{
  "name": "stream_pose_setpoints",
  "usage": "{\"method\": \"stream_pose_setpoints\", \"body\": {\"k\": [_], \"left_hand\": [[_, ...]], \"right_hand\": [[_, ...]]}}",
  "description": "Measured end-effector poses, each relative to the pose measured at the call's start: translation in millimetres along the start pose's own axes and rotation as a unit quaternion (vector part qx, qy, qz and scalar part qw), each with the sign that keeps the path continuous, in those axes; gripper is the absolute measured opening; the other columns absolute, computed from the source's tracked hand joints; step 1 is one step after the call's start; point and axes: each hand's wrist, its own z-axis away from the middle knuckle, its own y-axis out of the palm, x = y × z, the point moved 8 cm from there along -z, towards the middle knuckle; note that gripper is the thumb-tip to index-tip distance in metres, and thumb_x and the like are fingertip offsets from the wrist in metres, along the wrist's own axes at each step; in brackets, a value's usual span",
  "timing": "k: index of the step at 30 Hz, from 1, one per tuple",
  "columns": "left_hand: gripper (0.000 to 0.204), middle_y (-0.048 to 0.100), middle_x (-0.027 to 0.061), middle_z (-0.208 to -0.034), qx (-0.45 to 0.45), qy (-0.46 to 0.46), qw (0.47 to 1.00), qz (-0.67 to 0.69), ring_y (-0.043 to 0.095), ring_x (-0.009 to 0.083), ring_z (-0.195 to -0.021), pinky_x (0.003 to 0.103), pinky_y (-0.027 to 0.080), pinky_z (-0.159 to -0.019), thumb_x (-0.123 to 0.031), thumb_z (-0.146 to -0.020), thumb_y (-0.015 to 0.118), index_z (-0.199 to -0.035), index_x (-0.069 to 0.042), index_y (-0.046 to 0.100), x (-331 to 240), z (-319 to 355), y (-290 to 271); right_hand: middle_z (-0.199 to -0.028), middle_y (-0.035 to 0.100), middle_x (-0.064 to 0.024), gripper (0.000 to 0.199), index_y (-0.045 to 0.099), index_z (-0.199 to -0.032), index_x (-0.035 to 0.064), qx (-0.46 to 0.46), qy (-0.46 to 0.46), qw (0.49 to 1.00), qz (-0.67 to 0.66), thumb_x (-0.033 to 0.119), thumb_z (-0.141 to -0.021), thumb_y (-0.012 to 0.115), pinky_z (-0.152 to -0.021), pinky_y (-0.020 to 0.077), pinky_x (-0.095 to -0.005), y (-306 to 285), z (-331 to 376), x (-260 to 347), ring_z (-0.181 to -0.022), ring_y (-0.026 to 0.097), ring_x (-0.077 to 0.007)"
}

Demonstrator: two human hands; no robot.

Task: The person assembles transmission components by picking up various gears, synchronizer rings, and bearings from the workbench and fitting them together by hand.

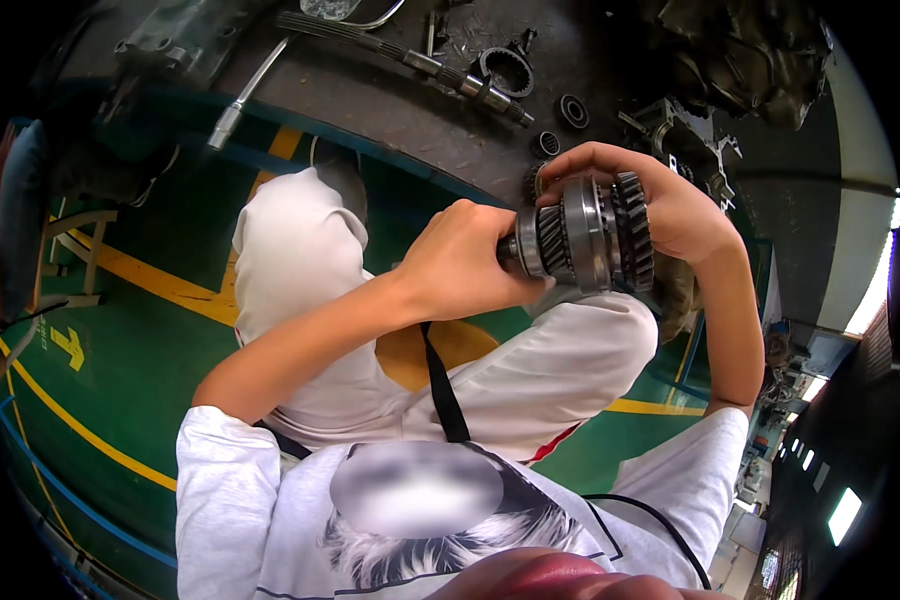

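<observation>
A steel gear shaft assembly (587, 232), stacked with toothed gears and smooth rings, is held sideways above my right knee, close to the workbench edge. My left hand (467, 262) wraps round its narrow left end, with the thumb along the underside. My right hand (675, 205) curls over the far side and the large helical gear at the right end; its fingertips reach round the back and are partly hidden. Just beyond the assembly, on the bench, lie a small bearing (546, 144) and a round bearing ring (573, 111).
On the dark metal workbench (390, 110) lie a long splined shaft (410, 62), a toothed ring (507, 72) and a socket wrench handle (240, 108) jutting over the edge. Metal housings (685, 140) stand at the right. A chair (80, 240) is at far left on the green floor.
</observation>
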Motion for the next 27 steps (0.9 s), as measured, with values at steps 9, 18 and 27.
{"method": "stream_pose_setpoints", "body": {"k": [9,18,27], "left_hand": [[0.043,0.066,0.0133,-0.065,-0.036,0.072,0.985,0.15,0.063,0.0207,-0.056,0.03,0.05,-0.059,-0.035,-0.063,0.085,-0.081,0.002,0.071,-21.8,2.3,-5.9],[0.033,0.066,0.0167,-0.065,-0.058,0.042,0.988,0.135,0.067,0.0268,-0.058,0.032,0.051,-0.059,-0.025,-0.064,0.079,-0.077,0.003,0.069,-15.9,3.2,-18.4],[0.034,0.068,0.0159,-0.068,-0.089,0.066,0.983,0.146,0.068,0.0217,-0.062,0.03,0.051,-0.062,-0.025,-0.065,0.079,-0.08,0.004,0.069,-20.7,2.4,-24.5]], "right_hand": [[-0.114,0.064,-0.0088,0.051,0.056,-0.126,0.0,-0.053,0.0,0.995,0.079,0.002,-0.076,0.07,-0.091,0.0505,-0.0269,-0.8,9.5,35.4,-0.102,0.062,-0.0131],[-0.117,0.062,-0.0083,0.047,0.052,-0.132,-0.0001,-0.05,-0.058,0.994,-0.073,0.002,-0.085,0.049,-0.094,0.0479,-0.0257,12.6,11.4,46.7,-0.105,0.06,-0.0125],[-0.131,0.053,-0.0137,0.117,0.029,-0.148,0.0012,-0.127,-0.199,0.969,0.073,0.023,-0.05,0.091,-0.107,0.0358,-0.0326,14.8,19.6,50.3,-0.121,0.052,-0.0206]]}}
